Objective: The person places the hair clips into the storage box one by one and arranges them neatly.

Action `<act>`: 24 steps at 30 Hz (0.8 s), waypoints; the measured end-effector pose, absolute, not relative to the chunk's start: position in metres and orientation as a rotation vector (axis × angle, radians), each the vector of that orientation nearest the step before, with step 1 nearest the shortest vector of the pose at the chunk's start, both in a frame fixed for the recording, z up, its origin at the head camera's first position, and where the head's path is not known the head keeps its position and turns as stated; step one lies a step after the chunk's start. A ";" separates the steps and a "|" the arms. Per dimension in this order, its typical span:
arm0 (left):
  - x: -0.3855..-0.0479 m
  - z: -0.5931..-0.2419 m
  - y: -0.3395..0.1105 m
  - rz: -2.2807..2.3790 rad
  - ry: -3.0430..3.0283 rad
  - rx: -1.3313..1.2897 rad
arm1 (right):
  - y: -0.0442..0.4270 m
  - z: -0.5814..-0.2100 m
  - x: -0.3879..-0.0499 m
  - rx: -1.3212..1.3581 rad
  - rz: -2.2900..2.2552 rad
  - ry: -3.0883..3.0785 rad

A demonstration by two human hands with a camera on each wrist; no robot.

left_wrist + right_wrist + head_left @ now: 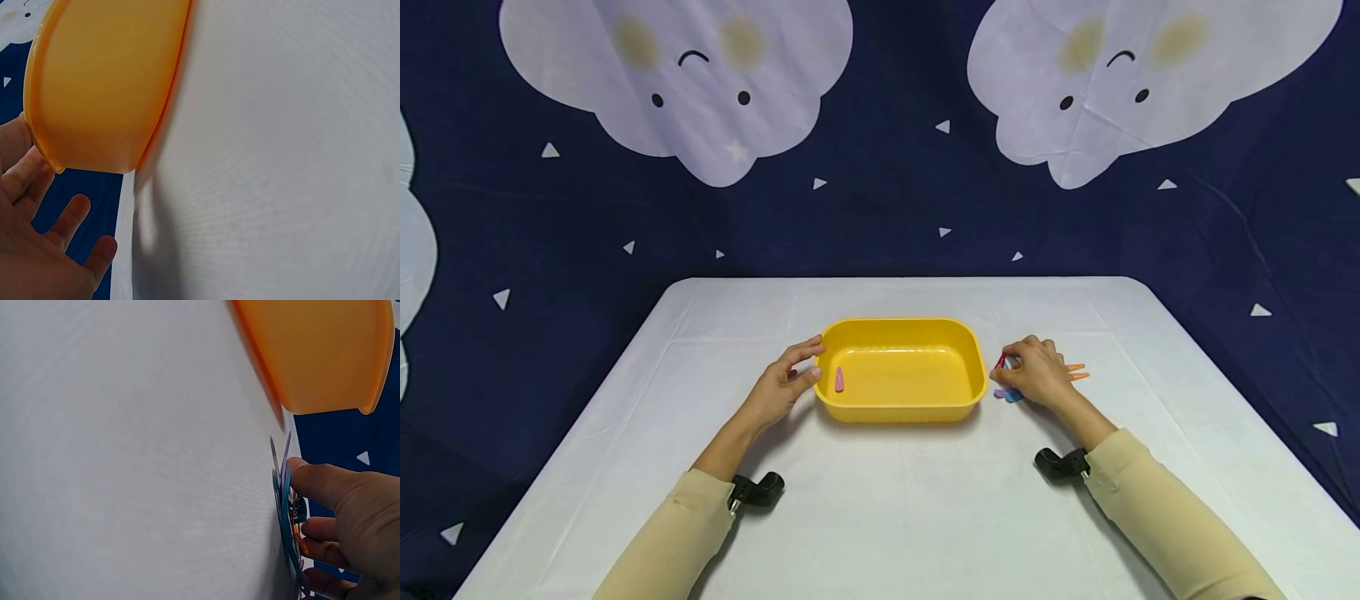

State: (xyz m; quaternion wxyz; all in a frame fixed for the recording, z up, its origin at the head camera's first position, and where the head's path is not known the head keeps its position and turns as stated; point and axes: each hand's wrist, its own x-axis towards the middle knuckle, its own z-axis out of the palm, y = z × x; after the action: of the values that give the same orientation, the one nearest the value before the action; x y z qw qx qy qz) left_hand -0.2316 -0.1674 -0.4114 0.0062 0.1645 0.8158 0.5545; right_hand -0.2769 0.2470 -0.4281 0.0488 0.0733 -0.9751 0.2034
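A yellow tray (901, 412) stands on the white table, with one small pink clip (839, 380) lying inside at its left. My left hand (777, 389) touches the tray's left rim with thumb and fingertips; in the left wrist view the hand (44, 244) has its other fingers spread below the tray (103, 94). Just right of the tray, my right hand (1037, 371) pinches a red clip (1001, 361) above a small pile of blue and purple clips (1012, 395) and orange ones (1077, 372). In the right wrist view, the hand (362, 519) partly hides the pile (284, 519).
A white cloth covers the table (895, 517). Behind it hangs a dark blue backdrop (880, 225) with clouds and small white triangles. A black wrist device (760, 490) sits at the left wrist, another device (1060, 463) at the right.
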 end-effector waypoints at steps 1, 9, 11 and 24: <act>-0.232 -0.412 -0.167 1.736 2.553 0.515 | 0.247 -0.428 -0.277 0.223 0.622 -2.972; -0.232 -0.412 -0.167 1.747 2.558 0.521 | 0.249 -0.429 -0.277 0.239 0.625 -2.951; -0.232 -0.413 -0.167 1.751 2.558 0.526 | 0.248 -0.428 -0.276 0.241 0.643 -2.945; -0.231 -0.413 -0.167 1.740 2.568 0.527 | 0.250 -0.421 -0.275 0.243 0.794 -2.945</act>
State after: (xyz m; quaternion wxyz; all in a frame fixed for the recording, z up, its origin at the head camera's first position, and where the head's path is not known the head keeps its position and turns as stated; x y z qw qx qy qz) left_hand -0.2309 -0.1671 -0.4128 -0.0023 0.1674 0.8162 0.5530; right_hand -0.2753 0.2505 -0.4215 0.0411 0.0792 -0.9617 0.2591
